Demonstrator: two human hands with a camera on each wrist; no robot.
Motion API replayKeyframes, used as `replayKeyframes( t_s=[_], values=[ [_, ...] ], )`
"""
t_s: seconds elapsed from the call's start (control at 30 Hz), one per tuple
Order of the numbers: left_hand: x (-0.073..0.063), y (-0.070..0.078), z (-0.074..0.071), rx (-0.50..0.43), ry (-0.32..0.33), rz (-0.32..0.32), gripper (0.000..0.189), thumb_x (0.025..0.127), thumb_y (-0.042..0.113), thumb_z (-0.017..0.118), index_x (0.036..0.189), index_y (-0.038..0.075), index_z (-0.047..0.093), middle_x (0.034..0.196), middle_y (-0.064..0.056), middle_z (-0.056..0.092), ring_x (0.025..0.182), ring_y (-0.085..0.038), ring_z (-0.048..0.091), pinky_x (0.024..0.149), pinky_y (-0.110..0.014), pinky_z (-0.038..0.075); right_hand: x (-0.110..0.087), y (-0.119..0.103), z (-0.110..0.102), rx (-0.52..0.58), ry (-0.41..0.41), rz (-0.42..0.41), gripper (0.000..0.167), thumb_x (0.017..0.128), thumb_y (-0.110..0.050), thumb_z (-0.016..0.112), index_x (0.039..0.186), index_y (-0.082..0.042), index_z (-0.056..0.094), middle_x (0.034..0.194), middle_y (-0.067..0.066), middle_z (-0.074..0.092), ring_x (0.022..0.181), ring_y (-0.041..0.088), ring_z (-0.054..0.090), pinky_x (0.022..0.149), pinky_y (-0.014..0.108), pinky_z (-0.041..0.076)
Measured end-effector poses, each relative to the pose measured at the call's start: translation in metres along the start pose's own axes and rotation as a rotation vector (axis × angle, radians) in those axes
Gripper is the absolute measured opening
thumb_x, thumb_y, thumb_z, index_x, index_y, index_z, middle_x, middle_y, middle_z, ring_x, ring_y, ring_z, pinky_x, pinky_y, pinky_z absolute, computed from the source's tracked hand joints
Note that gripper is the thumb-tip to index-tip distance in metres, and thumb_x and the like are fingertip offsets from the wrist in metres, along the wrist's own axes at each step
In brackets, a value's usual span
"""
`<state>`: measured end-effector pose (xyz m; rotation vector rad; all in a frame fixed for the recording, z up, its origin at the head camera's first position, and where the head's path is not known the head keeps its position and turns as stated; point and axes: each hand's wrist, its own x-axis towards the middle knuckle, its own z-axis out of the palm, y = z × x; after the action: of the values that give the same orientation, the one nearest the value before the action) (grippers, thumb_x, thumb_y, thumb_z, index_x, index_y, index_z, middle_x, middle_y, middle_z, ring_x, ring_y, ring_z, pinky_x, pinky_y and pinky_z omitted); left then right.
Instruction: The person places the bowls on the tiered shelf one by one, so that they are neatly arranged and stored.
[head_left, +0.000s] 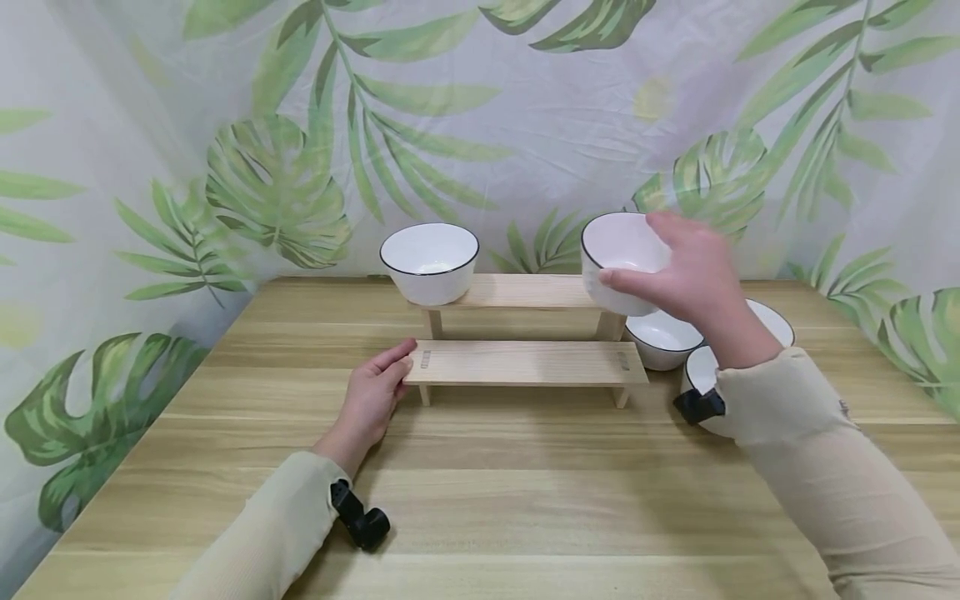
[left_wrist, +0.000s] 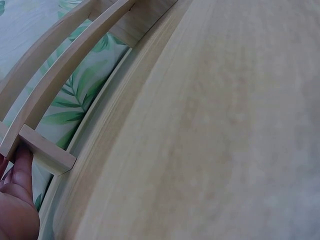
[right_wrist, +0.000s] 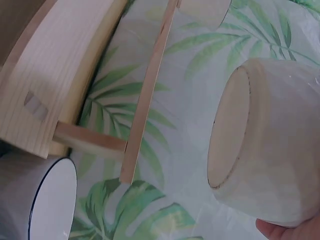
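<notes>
A two-tier wooden rack (head_left: pixel 525 363) stands on the table. My left hand (head_left: pixel 371 396) grips the left end of its lower shelf, fingers beneath the board in the left wrist view. My right hand (head_left: pixel 693 275) holds a white bowl (head_left: pixel 618 242) with a dark rim, thumb at the near side and fingers at the far rim. In the right wrist view this bowl (right_wrist: pixel 280 140) hangs above the upper shelf (right_wrist: pixel 150 90), its base apart from the wood. Another white bowl (head_left: pixel 429 267) sits upright on the upper shelf's left end.
Right of the rack, several more white bowls (head_left: pixel 663 333) stand on the wooden table (head_left: pixel 480 508), partly hidden behind my right forearm. A leaf-patterned cloth (head_left: pixel 555 125) hangs behind the table's back edge.
</notes>
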<state>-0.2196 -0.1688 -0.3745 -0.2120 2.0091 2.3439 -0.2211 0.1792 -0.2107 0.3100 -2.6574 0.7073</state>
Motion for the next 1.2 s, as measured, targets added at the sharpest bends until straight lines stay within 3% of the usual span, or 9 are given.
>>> replayKeyframes(
  t_s=[0.4,0.73,1.2],
  values=[
    [0.001,0.000,0.000,-0.005,-0.019,0.005,0.041,0.096,0.007,0.044,0.136,0.003,0.045,0.143,-0.009,0.039,0.095,0.000,0.055,0.073,-0.012,0.047,0.012,-0.017,0.022,0.032,-0.065,-0.040,0.088,0.071,-0.049,0.070,0.137,0.002,0.042,0.143,0.022,0.037,0.133,0.040,0.027,0.108,0.052,0.021],
    [-0.001,0.001,0.000,-0.010,-0.018,0.004,0.041,0.096,0.007,0.044,0.136,0.003,0.045,0.143,-0.008,0.039,0.102,-0.003,0.053,0.076,-0.013,0.048,0.027,-0.029,0.043,0.022,-0.067,-0.060,0.089,0.068,-0.053,0.070,0.135,0.000,0.045,0.140,0.019,0.042,0.130,0.039,0.032,0.106,0.049,0.026],
    [0.000,0.000,0.000,-0.026,-0.017,0.009,0.041,0.095,0.006,0.044,0.136,0.002,0.044,0.143,-0.010,0.039,0.095,0.000,0.055,0.074,-0.012,0.048,0.044,-0.043,0.061,-0.013,-0.084,-0.057,0.094,0.066,-0.058,0.068,0.134,0.001,0.045,0.138,0.018,0.044,0.126,0.037,0.036,0.102,0.048,0.032]
  ],
)
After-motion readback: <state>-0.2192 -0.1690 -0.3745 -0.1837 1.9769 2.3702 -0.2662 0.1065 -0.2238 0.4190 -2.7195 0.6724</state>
